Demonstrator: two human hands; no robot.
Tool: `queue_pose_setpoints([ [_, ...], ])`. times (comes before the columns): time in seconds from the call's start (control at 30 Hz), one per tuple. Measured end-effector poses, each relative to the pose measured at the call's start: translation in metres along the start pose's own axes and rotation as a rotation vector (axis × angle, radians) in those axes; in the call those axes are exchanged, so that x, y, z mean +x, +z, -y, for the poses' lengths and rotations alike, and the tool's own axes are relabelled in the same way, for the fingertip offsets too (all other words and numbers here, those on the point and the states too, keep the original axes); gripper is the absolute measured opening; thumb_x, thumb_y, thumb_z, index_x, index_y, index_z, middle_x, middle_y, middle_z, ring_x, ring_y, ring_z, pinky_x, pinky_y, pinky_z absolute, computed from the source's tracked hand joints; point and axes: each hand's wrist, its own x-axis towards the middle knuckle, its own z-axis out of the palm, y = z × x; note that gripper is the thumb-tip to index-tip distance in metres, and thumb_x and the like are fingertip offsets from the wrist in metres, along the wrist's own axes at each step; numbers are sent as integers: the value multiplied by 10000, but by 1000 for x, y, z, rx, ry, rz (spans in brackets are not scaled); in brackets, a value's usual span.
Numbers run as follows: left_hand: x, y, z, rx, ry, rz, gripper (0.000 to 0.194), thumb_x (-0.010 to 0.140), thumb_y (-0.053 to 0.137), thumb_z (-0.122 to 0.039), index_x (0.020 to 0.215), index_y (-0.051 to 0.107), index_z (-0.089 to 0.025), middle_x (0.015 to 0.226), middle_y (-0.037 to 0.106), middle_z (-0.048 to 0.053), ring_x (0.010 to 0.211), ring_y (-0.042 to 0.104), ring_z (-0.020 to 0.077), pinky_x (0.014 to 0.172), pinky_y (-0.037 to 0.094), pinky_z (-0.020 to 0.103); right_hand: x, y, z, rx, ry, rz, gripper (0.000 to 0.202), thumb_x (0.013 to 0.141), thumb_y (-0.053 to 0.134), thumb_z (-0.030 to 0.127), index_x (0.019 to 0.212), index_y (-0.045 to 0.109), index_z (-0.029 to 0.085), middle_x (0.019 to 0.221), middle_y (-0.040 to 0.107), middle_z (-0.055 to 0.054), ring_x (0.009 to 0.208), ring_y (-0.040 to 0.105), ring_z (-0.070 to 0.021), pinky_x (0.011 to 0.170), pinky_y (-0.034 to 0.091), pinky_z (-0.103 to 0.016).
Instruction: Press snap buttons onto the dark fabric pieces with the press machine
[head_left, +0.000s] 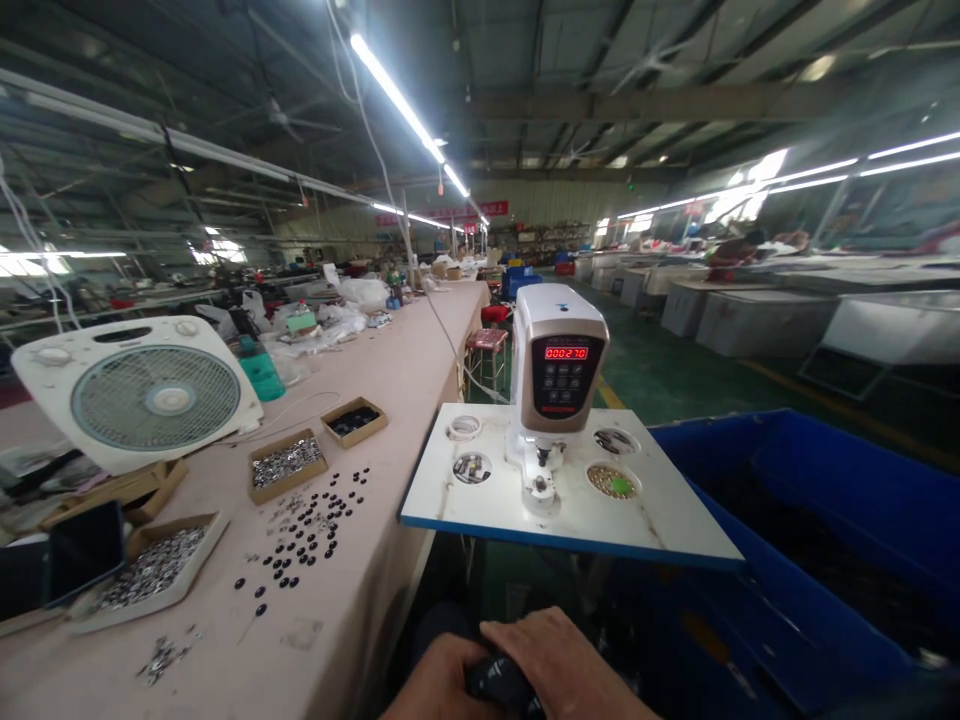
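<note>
Both hands meet at the bottom centre of the head view, below the front edge of a small white work board [480, 515]. A dark object [501, 680] with small light marks lies between them. My left hand [442, 680] has its fingers wrapped round its left side. My right hand [551, 655] is curled over it from the right. The lower part of the object is out of view. A white and bronze machine [559, 360] with a red lit display stands on the board, its lower tip lit by a lamp.
Left on a long pink-covered table [405, 380] are loose black round pieces [300, 540], boxes of metal parts [289, 465], a box of black pieces [354, 420] and a white fan [165, 395]. Blue bins [795, 540] stand at the right. A stool [489, 340] is behind.
</note>
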Motion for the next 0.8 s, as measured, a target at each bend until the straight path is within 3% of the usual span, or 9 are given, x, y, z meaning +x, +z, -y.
queue_pose_setpoints([
  [0.1, 12, -5, -20, 9, 112, 173, 462, 620, 855, -467, 596, 544, -125, 613, 411, -54, 609, 356, 78, 554, 245, 241, -8, -14, -1, 178, 113, 48, 41, 768, 669, 241, 783, 704, 225, 767, 689, 15, 713, 592, -178, 664, 416, -248],
  [0.17, 15, -8, -34, 11, 159, 286, 406, 662, 810, -450, 616, 556, -135, 617, 403, -57, 598, 317, 75, 552, 205, 250, -15, -28, -2, 333, 122, 77, 181, 832, 595, 265, 664, 604, 196, 653, 559, 39, 616, 473, -123, 558, 336, -218],
  [0.27, 20, -9, -54, 48, 152, 316, 317, 642, 803, -404, 671, 631, -139, 620, 441, -59, 596, 332, 83, 561, 223, 248, -20, -41, -10, 448, 135, 56, 193, 839, 589, 298, 684, 581, 184, 666, 516, 35, 642, 441, -124, 564, 323, -218],
  [0.4, 41, -11, -73, 41, 137, 335, 263, 627, 795, -357, 703, 679, -133, 630, 458, -58, 613, 342, 86, 595, 241, 245, -9, -46, -34, 494, 216, -49, 44, 732, 598, 200, 721, 626, 168, 696, 559, 22, 706, 489, -150, 605, 340, -232],
  [0.5, 62, -10, -81, -40, 120, 343, 241, 621, 789, -329, 733, 703, -134, 646, 498, -52, 635, 372, 93, 638, 272, 245, 3, -52, -53, 490, 254, -86, 109, 748, 626, 249, 778, 680, 158, 735, 615, 7, 736, 521, -170, 627, 358, -246],
  [0.67, 92, -10, -86, -87, 74, 289, 216, 599, 783, -295, 690, 685, -126, 623, 519, -51, 610, 378, 87, 630, 261, 249, 19, -65, -80, 458, 197, -104, 250, 802, 677, 386, 808, 738, 144, 746, 674, -6, 713, 527, -173, 650, 370, -265],
  [0.8, 113, -13, -93, -187, 14, 288, 262, 570, 793, -263, 785, 742, -122, 702, 638, -25, 645, 487, 98, 704, 348, 249, 34, -71, -99, 628, 191, -64, 287, 796, 707, 404, 873, 783, 138, 791, 733, -15, 738, 586, -191, 705, 412, -280],
])
